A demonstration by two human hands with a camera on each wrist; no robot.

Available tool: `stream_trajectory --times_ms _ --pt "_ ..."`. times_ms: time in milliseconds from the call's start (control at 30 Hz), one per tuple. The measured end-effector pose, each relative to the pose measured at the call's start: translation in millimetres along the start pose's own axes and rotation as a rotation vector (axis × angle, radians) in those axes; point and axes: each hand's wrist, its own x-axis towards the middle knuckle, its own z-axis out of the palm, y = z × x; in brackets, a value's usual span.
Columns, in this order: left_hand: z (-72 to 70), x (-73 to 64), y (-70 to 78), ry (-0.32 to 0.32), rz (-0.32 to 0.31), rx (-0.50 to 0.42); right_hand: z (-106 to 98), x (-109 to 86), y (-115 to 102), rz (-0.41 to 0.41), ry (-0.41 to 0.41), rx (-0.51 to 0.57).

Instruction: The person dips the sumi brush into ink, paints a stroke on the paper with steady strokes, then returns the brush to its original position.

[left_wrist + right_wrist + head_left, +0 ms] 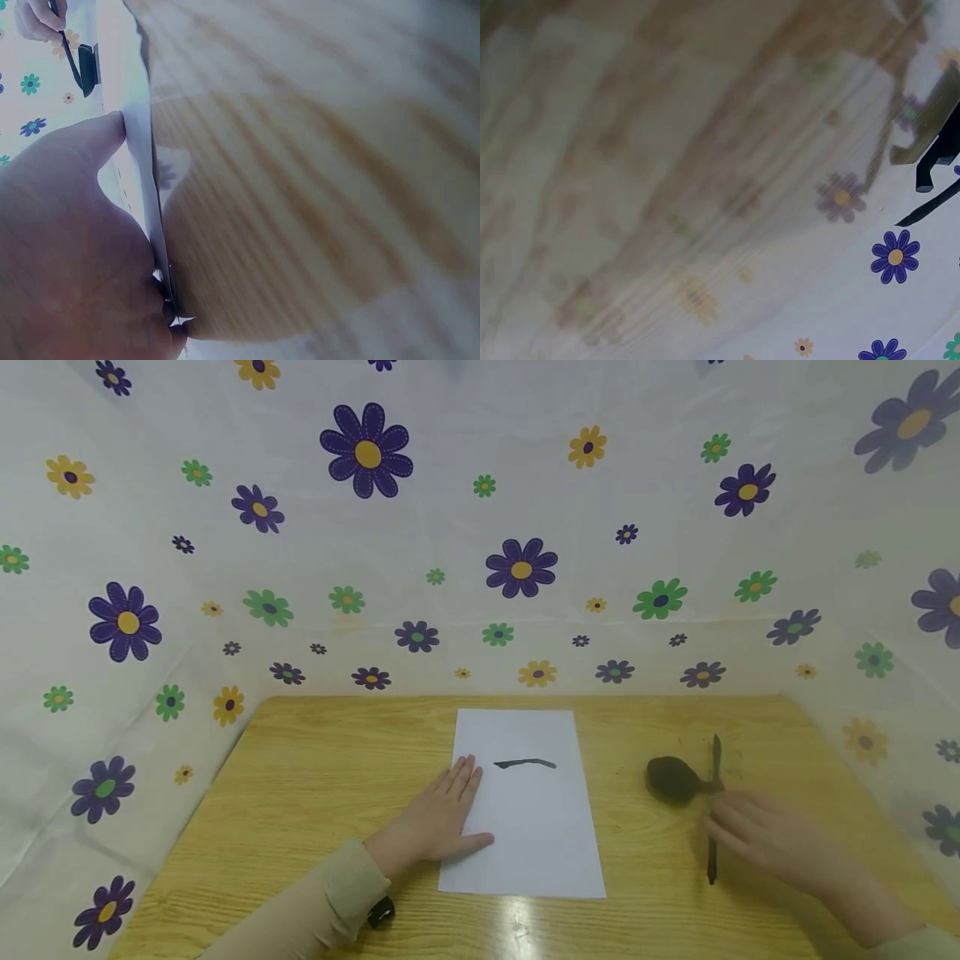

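A white sheet of paper (525, 835) lies on the table with one dark, slightly curved stroke (525, 763) across its upper part. My left hand (442, 818) rests flat on the sheet's left edge, fingers straight and thumb spread; the left wrist view shows its thumb (105, 139) on the paper. To the right is a black spoon-like dish (671, 779) with a short handle. A slim black brush (716, 760) lies across that handle, its pointed end away from me. My right hand (780, 843), slightly blurred, pinches the brush near its middle.
Small dark smudges (735, 745) mark the wooden table (337, 752) beyond the brush. A white cloth with printed flowers (450, 527) encloses the table at the back and both sides. A small black object (381, 912) shows beneath my left wrist.
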Motion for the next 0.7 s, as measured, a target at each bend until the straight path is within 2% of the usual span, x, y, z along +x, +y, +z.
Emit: stream_trajectory --times_ms 267,500,700 --pt "-0.2 1.8 0.2 -0.018 -0.009 0.013 -0.1 4.8 -3.4 -0.038 -0.074 -0.033" --pt "-2.5 1.7 1.4 -0.019 -0.010 0.011 3.6 0.6 -5.0 -0.084 -0.135 -0.107" --pt "-2.5 1.5 1.9 -0.018 -0.013 -0.002 5.3 -3.5 -4.8 -0.093 -0.176 -0.109"
